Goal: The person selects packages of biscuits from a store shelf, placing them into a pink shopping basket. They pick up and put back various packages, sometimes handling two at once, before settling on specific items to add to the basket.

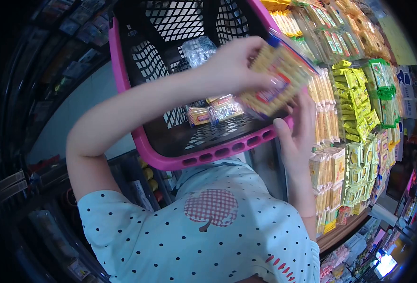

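Observation:
My left hand (pixel 251 66) reaches across from the left and grips a clear pack of yellowish crackers (pixel 279 80) with red and blue labels. The pack is tilted and slightly blurred above the right part of a black basket with a pink rim (pixel 170 162). My right hand (pixel 298 129) is at the basket's near right corner, thumb and fingers around the rim, fingertips close to the pack's lower edge. Inside the basket lie small wrapped snack packs (pixel 218 113) and a shiny clear package (pixel 199 51).
Rows of packaged snacks stand on the right, including yellow-green packets (pixel 354 99), green packs (pixel 382 85) and pale cracker packs (pixel 329 170), above a wooden shelf edge (pixel 345 233). Dark racks (pixel 76 28) are on the left. A lit screen (pixel 386 265) shows at lower right.

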### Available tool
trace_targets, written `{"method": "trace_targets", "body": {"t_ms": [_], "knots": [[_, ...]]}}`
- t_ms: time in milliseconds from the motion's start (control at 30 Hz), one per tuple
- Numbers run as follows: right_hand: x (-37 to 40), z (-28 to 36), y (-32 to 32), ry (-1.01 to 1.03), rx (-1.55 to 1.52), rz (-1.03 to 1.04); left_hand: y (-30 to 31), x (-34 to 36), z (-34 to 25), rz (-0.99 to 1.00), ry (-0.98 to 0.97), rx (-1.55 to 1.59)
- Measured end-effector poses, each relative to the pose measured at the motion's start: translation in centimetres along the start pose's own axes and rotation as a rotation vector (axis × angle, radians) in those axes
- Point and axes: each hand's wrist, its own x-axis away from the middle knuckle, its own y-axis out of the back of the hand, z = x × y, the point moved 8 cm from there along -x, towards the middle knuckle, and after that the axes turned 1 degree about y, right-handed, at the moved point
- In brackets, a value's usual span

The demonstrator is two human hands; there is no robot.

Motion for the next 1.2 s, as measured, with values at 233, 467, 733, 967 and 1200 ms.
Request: {"method": "trace_targets", "body": {"t_ms": [233,467,733,967,1200], "knots": [[0.3,-1.2,-0.4,0.146,0.717,0.152,8.7,-2.0,14.1,0.126,0.633,-0.955],[0.3,-2.9,-1.6,0.163,0.834,0.204,5.0,1.4,32.4,0.851,1.109,-0.991],[0.3,-3.9,-1.3,0.165,0.904,0.217,3.2,3.9,41.3,0.964,1.254,-0.748],[-0.1,-4.1,-1.3,0.170,0.908,0.216,4.5,4.9,44.7,0.930,1.408,-0.441],[-0.4,-4.0,-1.5,0.204,0.902,0.193,3.3,4.7,45.8,0.962,1.425,-0.385]]}}
